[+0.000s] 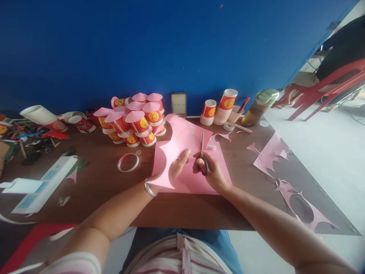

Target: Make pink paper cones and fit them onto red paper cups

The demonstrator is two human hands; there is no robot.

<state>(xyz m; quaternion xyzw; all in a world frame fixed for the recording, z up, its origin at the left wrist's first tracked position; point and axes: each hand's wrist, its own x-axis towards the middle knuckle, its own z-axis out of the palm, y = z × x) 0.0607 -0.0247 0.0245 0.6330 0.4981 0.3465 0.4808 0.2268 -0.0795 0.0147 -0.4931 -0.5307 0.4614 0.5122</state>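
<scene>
A sheet of pink paper with curved cut-outs lies on the brown table in front of me. My left hand grips the sheet near its lower middle, thumb on top and a silver bangle on the wrist. My right hand is closed round the handles of grey scissors, whose blades point away from me over the paper.
A stack of red paper cups with pink cone lids stands behind the sheet. Tape rolls, more cups, a bottle and pink offcuts lie around. Clutter and a white box fill the left.
</scene>
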